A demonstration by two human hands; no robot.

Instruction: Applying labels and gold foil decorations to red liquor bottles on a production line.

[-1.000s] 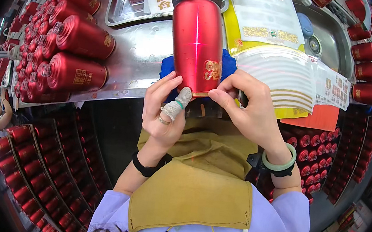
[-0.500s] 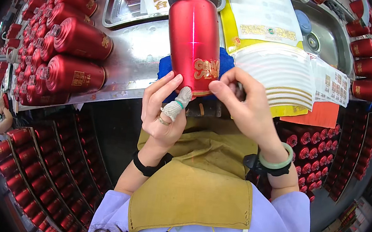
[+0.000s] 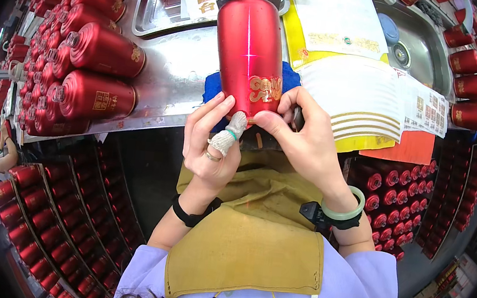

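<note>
Red bottle (image 3: 250,48) lay on its side over a blue cloth (image 3: 212,90) at the near edge of the bench (image 3: 169,63), neck pointing away. Left hand (image 3: 209,152) gripped its base end, fingers (image 3: 211,108) along the left side, one digit in a white wrap (image 3: 223,141) at the rim. Right hand (image 3: 306,136): thumb at the base rim, other fingers curled, something dark among them; could not tell whether grasped. More bottles (image 3: 97,99) lay stacked to the left.
</note>
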